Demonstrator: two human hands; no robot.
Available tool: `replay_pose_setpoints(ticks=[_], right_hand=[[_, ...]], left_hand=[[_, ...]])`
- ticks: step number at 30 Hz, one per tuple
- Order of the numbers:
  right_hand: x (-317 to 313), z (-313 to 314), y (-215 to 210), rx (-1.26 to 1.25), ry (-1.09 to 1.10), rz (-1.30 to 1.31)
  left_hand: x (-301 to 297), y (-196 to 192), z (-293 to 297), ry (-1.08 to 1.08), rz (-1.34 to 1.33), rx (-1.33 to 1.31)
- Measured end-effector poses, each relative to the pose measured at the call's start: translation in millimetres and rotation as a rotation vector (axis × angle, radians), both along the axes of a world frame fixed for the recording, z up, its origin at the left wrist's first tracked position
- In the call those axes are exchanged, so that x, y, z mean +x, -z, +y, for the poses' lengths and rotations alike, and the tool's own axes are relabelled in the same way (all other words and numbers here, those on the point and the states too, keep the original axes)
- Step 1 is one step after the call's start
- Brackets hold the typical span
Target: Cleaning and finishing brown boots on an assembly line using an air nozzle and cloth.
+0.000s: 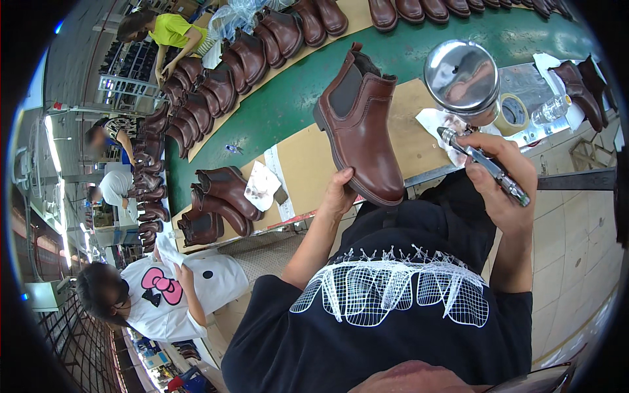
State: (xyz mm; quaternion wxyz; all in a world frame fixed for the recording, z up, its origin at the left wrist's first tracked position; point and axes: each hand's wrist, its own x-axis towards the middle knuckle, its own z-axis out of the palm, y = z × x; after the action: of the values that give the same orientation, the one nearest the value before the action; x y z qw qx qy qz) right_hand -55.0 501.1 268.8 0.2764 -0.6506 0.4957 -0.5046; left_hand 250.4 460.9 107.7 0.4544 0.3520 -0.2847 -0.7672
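A: Left hand?
B: Grip grasping brown ankle boot by its sole, raised above cardboard-covered surface.
A: Right hand?
B: Grip clenched around spray gun, metal cup on top.

Shoe factory line, rows of brown boots along green conveyor belt, seated workers

You're holding one brown boot and one spray gun; three boots are sitting near your left, and one tape roll.
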Motion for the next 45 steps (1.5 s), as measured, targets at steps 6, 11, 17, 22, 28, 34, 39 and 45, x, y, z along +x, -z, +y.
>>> replay_pose_setpoints(ticks=[6,11,17,22,28,34,39,45], right_hand=[[7,-5,-14,-0.048,-0.024,0.075],[10,-9,-5,0.052,-0.048,-0.093],[2,-9,11,0.099,0.050,-0.159],[-1,-8,9,0.122,0.051,-0.169],[6,-11,2,-0.049,0.033,-0.083],[6,-4,0,-0.023,-0.060,0.064],[8,-6,0,-0.001,0.008,0.021],[14,-10,11,0.026,0.014,-0.060]], left_hand=[[-9,-2,0,0.021,-0.044,-0.048],[-9,-2,1,0.011,-0.017,-0.031],[-8,-3,1,0.025,0.009,-0.002],[-8,5,-2,-0.013,-0.030,-0.054],[-7,9,-3,-0.056,-0.123,-0.124],[-9,11,-3,-0.092,-0.196,-0.144],[-11,10,-3,-0.089,-0.179,-0.118],[-12,13,-4,-0.124,-0.226,-0.153]])
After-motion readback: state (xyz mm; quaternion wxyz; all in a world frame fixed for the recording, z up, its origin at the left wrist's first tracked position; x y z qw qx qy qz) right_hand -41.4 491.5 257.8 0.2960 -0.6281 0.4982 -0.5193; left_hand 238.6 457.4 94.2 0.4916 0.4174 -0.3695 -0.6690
